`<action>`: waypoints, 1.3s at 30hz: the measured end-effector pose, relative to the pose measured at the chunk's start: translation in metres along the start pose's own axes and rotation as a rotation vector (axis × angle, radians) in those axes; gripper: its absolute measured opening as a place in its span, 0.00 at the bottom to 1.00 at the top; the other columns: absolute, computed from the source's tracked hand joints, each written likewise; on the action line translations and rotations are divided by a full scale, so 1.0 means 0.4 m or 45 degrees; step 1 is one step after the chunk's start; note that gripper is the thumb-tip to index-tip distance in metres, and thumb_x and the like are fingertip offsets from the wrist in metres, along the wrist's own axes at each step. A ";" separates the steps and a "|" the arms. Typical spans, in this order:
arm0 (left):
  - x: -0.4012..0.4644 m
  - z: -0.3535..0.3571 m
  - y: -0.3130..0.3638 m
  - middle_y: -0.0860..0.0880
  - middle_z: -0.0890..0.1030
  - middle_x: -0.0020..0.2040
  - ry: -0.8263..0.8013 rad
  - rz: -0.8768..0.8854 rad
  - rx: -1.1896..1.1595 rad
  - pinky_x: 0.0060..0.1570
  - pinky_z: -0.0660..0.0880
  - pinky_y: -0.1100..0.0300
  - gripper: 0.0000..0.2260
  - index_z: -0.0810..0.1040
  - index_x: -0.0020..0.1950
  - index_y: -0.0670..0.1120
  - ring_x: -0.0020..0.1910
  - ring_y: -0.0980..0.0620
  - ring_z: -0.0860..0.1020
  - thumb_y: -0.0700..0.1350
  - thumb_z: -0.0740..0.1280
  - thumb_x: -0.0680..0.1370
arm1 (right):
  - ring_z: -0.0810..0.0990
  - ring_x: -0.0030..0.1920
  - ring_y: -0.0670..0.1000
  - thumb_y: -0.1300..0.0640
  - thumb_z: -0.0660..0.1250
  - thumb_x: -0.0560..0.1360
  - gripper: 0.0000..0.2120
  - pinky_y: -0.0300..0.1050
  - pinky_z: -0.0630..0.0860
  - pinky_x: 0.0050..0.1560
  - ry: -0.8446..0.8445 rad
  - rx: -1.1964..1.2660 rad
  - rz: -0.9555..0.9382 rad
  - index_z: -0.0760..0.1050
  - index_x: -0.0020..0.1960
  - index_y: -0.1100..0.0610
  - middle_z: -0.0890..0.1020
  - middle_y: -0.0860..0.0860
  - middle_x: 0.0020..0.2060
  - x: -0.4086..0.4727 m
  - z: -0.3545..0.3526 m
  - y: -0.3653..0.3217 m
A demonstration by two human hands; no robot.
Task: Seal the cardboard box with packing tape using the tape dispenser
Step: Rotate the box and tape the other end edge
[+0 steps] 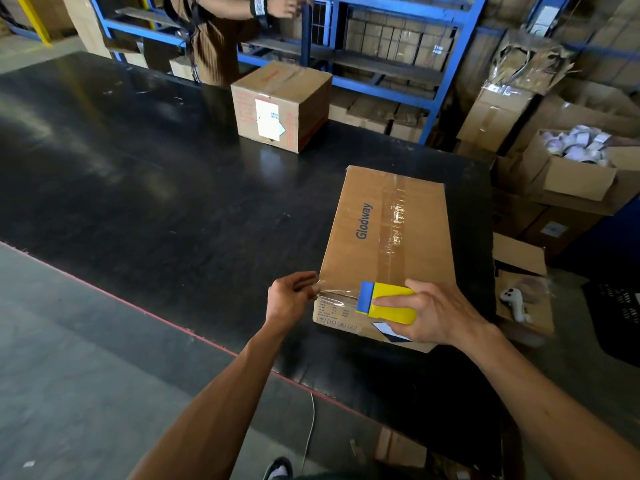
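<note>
A long brown cardboard box point(391, 244) printed "Glodway" lies on the black table point(156, 202), with a clear tape strip along its centre seam. My right hand point(440, 313) grips the yellow and blue tape dispenser point(388, 303) at the box's near edge. A stretch of clear tape point(337, 294) runs left from the dispenser along that edge. My left hand point(291, 296) pinches the tape's free end at the box's near left corner.
A second, taped box point(280, 105) with a white label stands farther back on the table. Another person point(221, 32) stands behind it at blue shelving point(381, 60). Open cartons point(571, 174) crowd the floor on the right. The table's red front edge point(173, 323) runs diagonally.
</note>
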State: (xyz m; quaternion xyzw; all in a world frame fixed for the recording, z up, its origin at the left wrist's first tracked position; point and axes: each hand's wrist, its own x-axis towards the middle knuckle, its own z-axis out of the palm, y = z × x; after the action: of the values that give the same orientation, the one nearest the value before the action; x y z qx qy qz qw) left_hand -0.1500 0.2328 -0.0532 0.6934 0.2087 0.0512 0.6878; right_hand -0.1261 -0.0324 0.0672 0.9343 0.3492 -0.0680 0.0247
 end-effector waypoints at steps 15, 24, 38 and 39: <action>0.069 -0.074 -0.029 0.49 0.86 0.52 -0.276 -0.045 0.358 0.62 0.75 0.58 0.11 0.86 0.55 0.44 0.55 0.52 0.82 0.46 0.76 0.75 | 0.74 0.35 0.53 0.27 0.53 0.66 0.27 0.42 0.65 0.35 -0.027 0.034 0.052 0.75 0.62 0.29 0.71 0.47 0.36 0.024 -0.002 -0.005; 0.035 -0.016 -0.033 0.39 0.69 0.76 -0.134 1.257 1.072 0.77 0.60 0.48 0.24 0.68 0.76 0.39 0.76 0.43 0.67 0.50 0.61 0.83 | 0.73 0.36 0.52 0.27 0.52 0.66 0.28 0.42 0.64 0.35 -0.026 0.017 0.047 0.75 0.63 0.30 0.70 0.47 0.37 0.030 -0.001 -0.009; 0.146 0.020 0.012 0.46 0.59 0.81 -0.742 1.594 1.852 0.79 0.49 0.46 0.27 0.56 0.81 0.45 0.80 0.48 0.58 0.57 0.45 0.85 | 0.78 0.54 0.54 0.32 0.60 0.74 0.22 0.46 0.71 0.49 -0.089 -0.079 0.096 0.68 0.67 0.28 0.76 0.48 0.51 0.039 -0.001 -0.029; 0.154 0.028 0.021 0.46 0.53 0.82 -0.773 1.608 1.877 0.80 0.45 0.47 0.28 0.51 0.82 0.45 0.81 0.48 0.52 0.57 0.43 0.85 | 0.78 0.55 0.54 0.32 0.60 0.73 0.22 0.46 0.71 0.50 -0.095 -0.078 0.104 0.68 0.67 0.28 0.76 0.48 0.52 0.040 -0.001 -0.027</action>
State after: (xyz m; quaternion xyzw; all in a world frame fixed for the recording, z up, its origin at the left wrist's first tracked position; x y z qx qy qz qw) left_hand -0.0883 0.2447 -0.0587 0.9119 -0.3994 0.0856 -0.0396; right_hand -0.1210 -0.0139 0.0654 0.9433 0.3117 -0.0909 0.0690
